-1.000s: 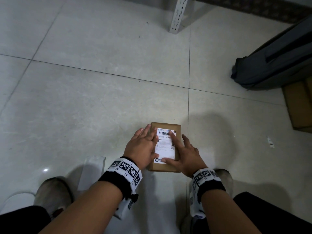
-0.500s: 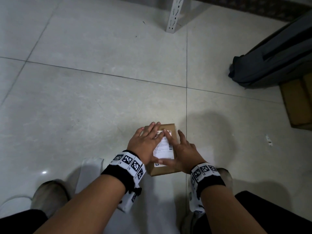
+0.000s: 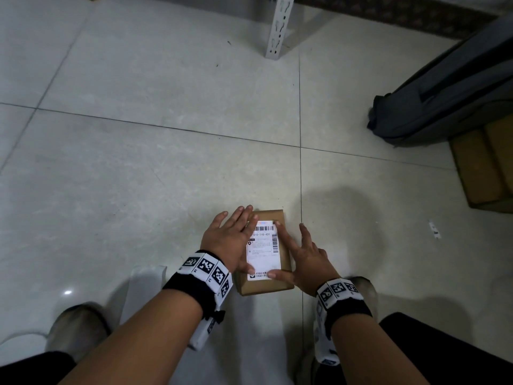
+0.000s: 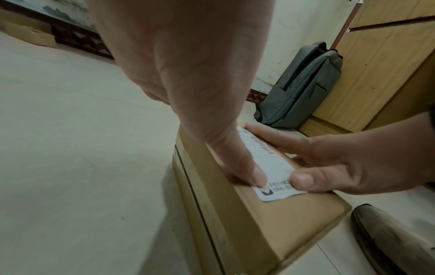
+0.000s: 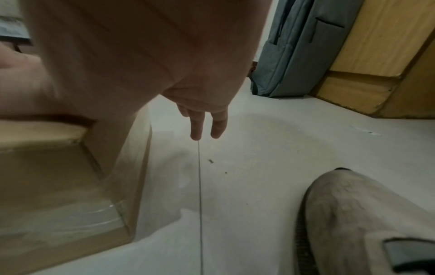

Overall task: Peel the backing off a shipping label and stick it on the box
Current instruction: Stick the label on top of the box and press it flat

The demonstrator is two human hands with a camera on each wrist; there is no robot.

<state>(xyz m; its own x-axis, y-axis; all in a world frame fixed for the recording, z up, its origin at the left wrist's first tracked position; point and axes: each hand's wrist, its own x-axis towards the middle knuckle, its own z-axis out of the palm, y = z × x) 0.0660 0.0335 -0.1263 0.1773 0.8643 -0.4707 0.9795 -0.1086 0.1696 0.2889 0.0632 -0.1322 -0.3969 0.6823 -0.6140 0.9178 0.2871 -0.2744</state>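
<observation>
A small brown cardboard box (image 3: 266, 286) (image 4: 277, 219) (image 5: 47, 176) lies on the tiled floor between my feet. A white shipping label (image 3: 263, 250) (image 4: 273, 163) with barcodes lies flat on its top. My left hand (image 3: 230, 240) (image 4: 188, 74) rests open along the label's left edge, thumb pressed near the lower left corner. My right hand (image 3: 302, 259) (image 4: 341, 161) lies open on the right side, index finger along the label's right edge and thumb on its lower edge. In the right wrist view two straight fingers (image 5: 207, 126) hang over the floor beside the box.
A white backing sheet (image 3: 141, 293) lies on the floor at my left. A grey backpack (image 3: 444, 93) leans on cardboard boxes (image 3: 483, 168) at the right. A white metal shelf leg (image 3: 277, 26) stands at the back. My shoes (image 3: 77, 329) (image 5: 364, 219) flank the box.
Both hands slid outward and down over the label after meeting near its top, uncovering more of it. The box stayed in place.
</observation>
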